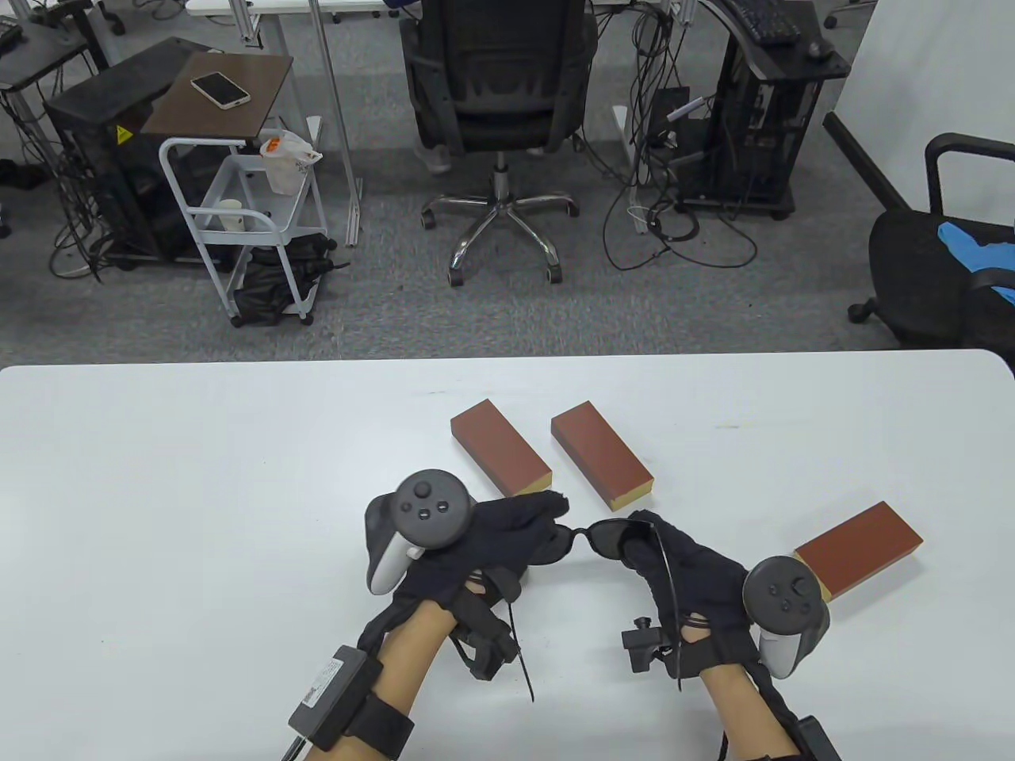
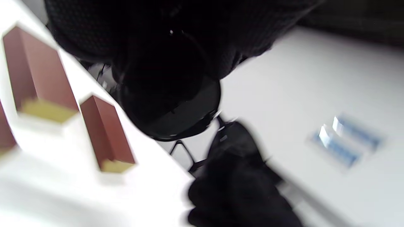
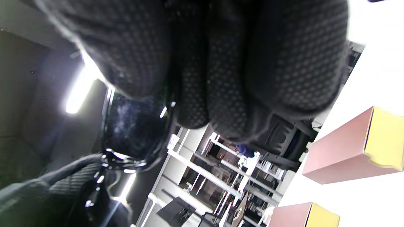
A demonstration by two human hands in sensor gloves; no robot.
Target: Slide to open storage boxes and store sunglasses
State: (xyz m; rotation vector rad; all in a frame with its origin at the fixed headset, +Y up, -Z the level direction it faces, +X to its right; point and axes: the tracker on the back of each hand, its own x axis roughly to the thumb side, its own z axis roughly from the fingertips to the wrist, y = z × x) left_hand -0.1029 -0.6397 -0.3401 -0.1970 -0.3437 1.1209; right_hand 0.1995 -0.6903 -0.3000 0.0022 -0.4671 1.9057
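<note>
Black sunglasses (image 1: pixel 596 537) are held above the white table (image 1: pixel 198 491) between both hands. My left hand (image 1: pixel 527 519) grips the left lens; my right hand (image 1: pixel 646 547) grips the right lens, with one temple arm (image 1: pixel 668 602) running back over the glove. The left wrist view shows a dark lens (image 2: pixel 176 113) under my fingers; the right wrist view shows the other lens (image 3: pixel 132 135). Three closed brown storage boxes with yellow ends lie on the table: left (image 1: pixel 501 447), middle (image 1: pixel 603 454), right (image 1: pixel 860 548), the last just beside my right hand.
Beyond the table's far edge stand an office chair (image 1: pixel 499 95), a white cart (image 1: pixel 246 222), another chair (image 1: pixel 944 261) at right and cabling on the floor. The brown boxes also show in the left wrist view (image 2: pixel 107 132) and right wrist view (image 3: pixel 353 148).
</note>
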